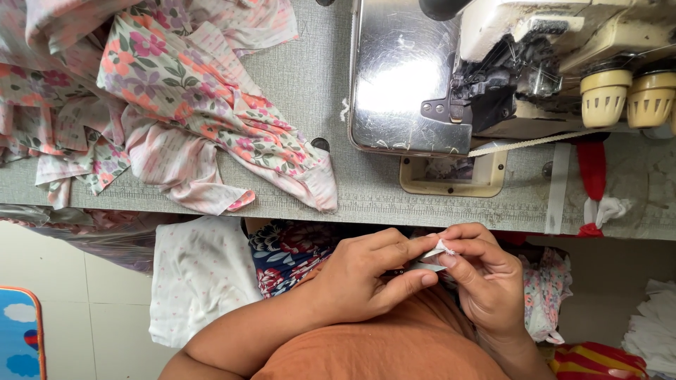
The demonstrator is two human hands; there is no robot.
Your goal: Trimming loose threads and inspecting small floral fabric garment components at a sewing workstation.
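Note:
My left hand point(366, 278) and my right hand point(482, 281) meet just below the table's front edge, over my lap. Both pinch a small scrap of white fabric point(438, 250) between thumb and fingers. An orange garment point(394, 345) covers my body beneath the hands. The sewing machine point(493, 70) stands on the grey table point(366, 190) straight ahead, apart from both hands.
A heap of pink floral fabric pieces point(176, 98) lies on the table's left half. White dotted cloth point(201, 274) and dark floral cloth point(285, 253) hang below the edge. A red cloth strip point(593, 176) hangs at right. More cloth point(655, 324) lies on the floor.

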